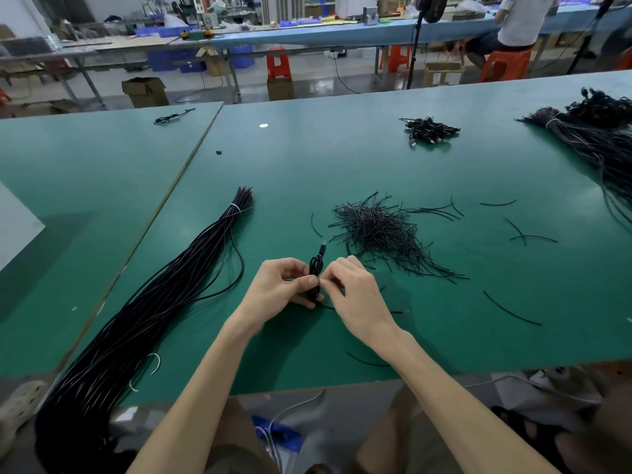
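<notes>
A small coiled black cable (316, 266) with a plug end pointing up stands between my hands over the green table (342, 159). My left hand (277, 290) grips the coil from the left, thumb pressed on its middle. My right hand (355, 289) pinches a thin black tie at the coil's waist; the tie's ends stick out below toward the right. A heap of short black ties (379, 230) lies just beyond my right hand.
A long tied bundle of black cables (164, 295) runs along the left and hangs over the near edge. A pile of finished coils (429, 129) sits far right of centre. Another large cable bundle (602, 138) fills the far right. Loose ties (511, 311) lie scattered.
</notes>
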{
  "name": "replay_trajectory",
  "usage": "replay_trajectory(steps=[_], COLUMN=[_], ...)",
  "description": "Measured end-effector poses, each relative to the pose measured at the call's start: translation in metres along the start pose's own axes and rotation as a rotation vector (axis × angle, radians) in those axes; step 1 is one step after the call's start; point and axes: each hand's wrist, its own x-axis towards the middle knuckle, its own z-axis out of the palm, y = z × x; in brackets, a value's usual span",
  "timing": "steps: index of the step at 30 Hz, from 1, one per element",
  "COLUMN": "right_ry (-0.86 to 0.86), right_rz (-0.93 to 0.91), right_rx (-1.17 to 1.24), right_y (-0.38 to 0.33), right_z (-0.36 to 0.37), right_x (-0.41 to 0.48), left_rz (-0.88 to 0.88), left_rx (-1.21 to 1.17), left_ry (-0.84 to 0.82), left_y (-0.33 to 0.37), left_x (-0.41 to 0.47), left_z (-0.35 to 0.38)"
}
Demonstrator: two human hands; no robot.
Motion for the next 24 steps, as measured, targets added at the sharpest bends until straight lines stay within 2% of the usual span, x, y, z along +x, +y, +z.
replay_trajectory(steps=[6,11,14,24], right_ry=[-0.004,-0.025,-0.002,0.061], right_rz=[0.069,0.267,0.326,0.399], right_rx=[0.097,0.252,0.294,0.321], right_y=[0.002,0.005,0.006,0.008], right_z=[-0.002,-0.005,-0.007,-0.006], right_x=[0.002,0.005,0.006,0.006], left_rz=[0.023,0.083,0.115,0.174], left_rx=[0.032,0.050,0.032,-0.009], left_ry=[0.040,0.056,0.080,0.072], left_y=[-0.003,-0.005,-0.007,-0.014], left_x=[0.002,0.002,0.001,0.000], left_z=[0.003,0.007,0.012,0.015])
